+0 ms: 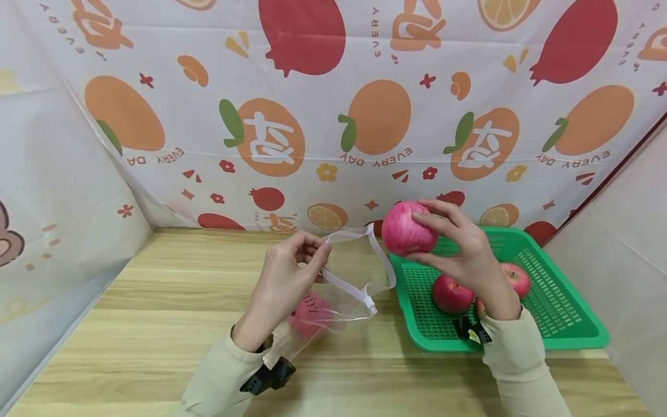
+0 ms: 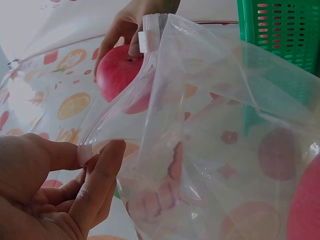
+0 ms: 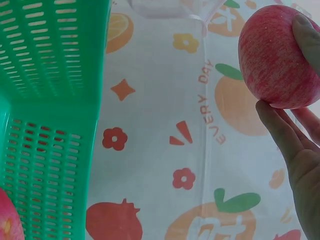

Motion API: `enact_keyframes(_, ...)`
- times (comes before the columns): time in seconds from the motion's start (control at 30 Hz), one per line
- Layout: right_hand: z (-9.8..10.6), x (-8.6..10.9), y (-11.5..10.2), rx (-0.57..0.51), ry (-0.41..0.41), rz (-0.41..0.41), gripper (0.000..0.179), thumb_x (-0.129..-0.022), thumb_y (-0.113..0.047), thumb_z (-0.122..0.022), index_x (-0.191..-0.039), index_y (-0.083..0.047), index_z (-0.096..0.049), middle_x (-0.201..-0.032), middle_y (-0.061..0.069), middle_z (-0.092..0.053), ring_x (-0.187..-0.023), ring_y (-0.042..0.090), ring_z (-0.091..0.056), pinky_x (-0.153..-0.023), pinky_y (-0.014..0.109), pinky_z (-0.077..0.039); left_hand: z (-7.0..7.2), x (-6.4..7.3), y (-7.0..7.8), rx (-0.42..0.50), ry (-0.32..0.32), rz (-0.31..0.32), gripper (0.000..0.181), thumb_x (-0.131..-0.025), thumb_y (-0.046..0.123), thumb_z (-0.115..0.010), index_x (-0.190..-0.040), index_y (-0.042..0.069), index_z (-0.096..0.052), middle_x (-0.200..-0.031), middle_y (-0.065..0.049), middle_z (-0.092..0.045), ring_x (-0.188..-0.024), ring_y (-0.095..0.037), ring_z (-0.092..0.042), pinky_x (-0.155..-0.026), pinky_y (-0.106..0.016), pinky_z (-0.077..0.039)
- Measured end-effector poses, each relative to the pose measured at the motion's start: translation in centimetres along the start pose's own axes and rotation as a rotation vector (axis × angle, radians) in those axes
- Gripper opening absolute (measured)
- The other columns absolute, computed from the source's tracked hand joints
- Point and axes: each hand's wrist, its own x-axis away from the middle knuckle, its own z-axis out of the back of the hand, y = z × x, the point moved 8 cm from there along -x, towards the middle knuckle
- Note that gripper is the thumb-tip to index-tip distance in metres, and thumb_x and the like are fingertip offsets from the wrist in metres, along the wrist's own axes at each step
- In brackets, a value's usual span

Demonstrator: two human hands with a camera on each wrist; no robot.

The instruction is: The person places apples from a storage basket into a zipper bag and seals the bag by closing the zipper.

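My left hand (image 1: pixel 292 266) pinches the rim of a clear zip bag (image 1: pixel 344 301) between thumb and fingers. The bag's mouth gapes wide, with a white slider (image 1: pixel 369 302) on its zip strip. Inside its lower part lies a red apple (image 1: pixel 308 315), seen through the plastic beside my left wrist. In my right hand (image 1: pixel 464 243) is another red apple (image 1: pixel 409 229), gripped between thumb and fingers just right of the bag's mouth and above the basket's left rim. The left wrist view shows this held apple (image 2: pixel 120 75) partly behind the bag's edge.
A green plastic basket (image 1: pixel 578 307) stands on the right under my right forearm, with several apples (image 1: pixel 452 293) in it. The wooden table (image 1: pixel 172 324) reaches back to a fruit-printed cloth (image 1: pixel 323 116) hanging behind it. Pale cloth also hangs at both sides.
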Motion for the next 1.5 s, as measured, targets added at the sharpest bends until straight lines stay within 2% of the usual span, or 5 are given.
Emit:
enact_keyframes(0.17,-0.5,-0.2,-0.6,-0.008,-0.021,0.007,0.057,-0.09,-0.046,-0.072,-0.13,-0.006,-0.067,-0.14,0.02,-0.056,-0.128,0.032,-0.055,-0.105,0.016,-0.048,0.0,0.0,0.1,-0.011,0.005,-0.015,0.004,-0.094,0.002,-0.07,-0.095,-0.001,-0.068,-0.081,-0.011,-0.067,-0.067,-0.017,-0.065,-0.056,-0.031,-0.062)
enact_keyframes(0.5,-2.1,-0.8,-1.7,-0.065,-0.084,0.059,0.055,-0.09,-0.044,-0.072,-0.133,-0.01,-0.065,-0.142,0.02,-0.054,-0.129,0.031,-0.054,-0.105,0.018,-0.05,0.1,0.0,0.2,-0.002,0.003,-0.02,0.005,-0.095,0.003,-0.07,-0.095,-0.002,-0.068,-0.08,-0.011,-0.067,-0.066,-0.016,-0.066,-0.056,-0.028,-0.062)
enact_keyframes(0.87,-3.9,-1.0,-2.5,-0.044,-0.196,0.053,0.057,-0.089,-0.047,-0.07,-0.139,-0.02,-0.061,-0.144,0.016,-0.053,-0.129,0.028,-0.055,-0.093,0.04,-0.062,0.1,0.1,0.3,-0.007,-0.003,-0.023,0.006,-0.095,0.003,-0.071,-0.096,-0.002,-0.068,-0.082,-0.011,-0.068,-0.067,-0.017,-0.066,-0.056,-0.026,-0.062)
enact_keyframes(1.2,-4.6,-1.6,-3.4,-0.075,-0.219,0.129,0.057,-0.09,-0.045,-0.071,-0.139,-0.019,-0.06,-0.142,0.017,-0.053,-0.13,0.03,-0.054,-0.092,0.041,-0.062,-0.1,0.0,0.7,-0.018,-0.013,-0.042,0.007,-0.095,0.004,-0.071,-0.098,-0.002,-0.068,-0.084,-0.012,-0.068,-0.07,-0.019,-0.066,-0.056,-0.032,-0.063)
enact_keyframes(1.5,-5.4,-1.5,-3.5,-0.088,-0.27,0.126,0.061,-0.087,-0.039,-0.077,-0.142,-0.021,-0.058,-0.144,0.017,-0.051,-0.13,0.029,-0.054,-0.093,0.039,-0.062,-0.2,0.0,0.7,-0.009,-0.027,-0.035,0.009,-0.096,0.006,-0.07,-0.1,-0.003,-0.068,-0.087,-0.018,-0.069,-0.07,-0.019,-0.067,-0.057,-0.029,-0.063)
